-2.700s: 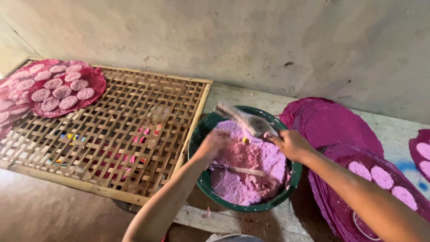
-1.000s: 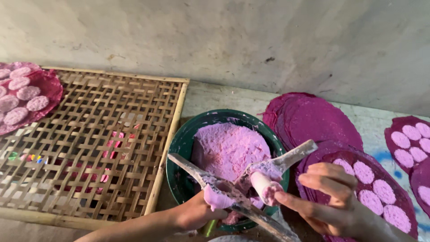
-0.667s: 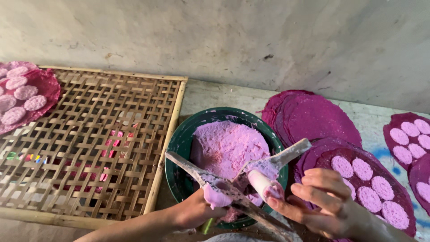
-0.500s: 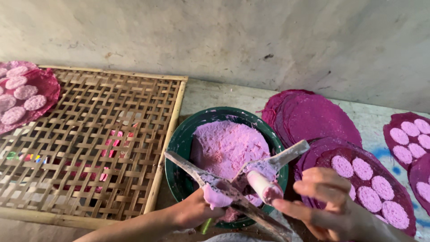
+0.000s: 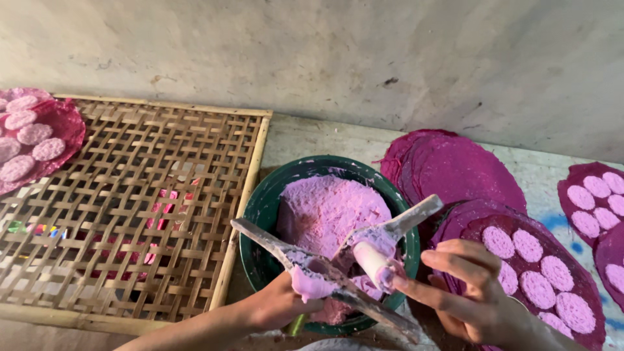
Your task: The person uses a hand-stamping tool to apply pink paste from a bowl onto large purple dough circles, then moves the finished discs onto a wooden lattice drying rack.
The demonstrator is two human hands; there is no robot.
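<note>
Pink dough lump (image 5: 307,285) against left fingers (image 5: 305,303)

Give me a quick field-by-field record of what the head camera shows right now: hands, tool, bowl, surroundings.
left hand: grips the crossed wooden tool from below, at the bowl's near rim
right hand: fingertips at the dough-coated end of the tool
tool: two pale sticks smeared with pink dough, held over the bowl
green bowl: heaped with pink dough
bamboo lattice tray: left of the bowl, a sheet of pink discs at its far left corner
purple round sheets: right of the bowl; the nearer ones carry pink discs
backdrop: grey wall
</note>
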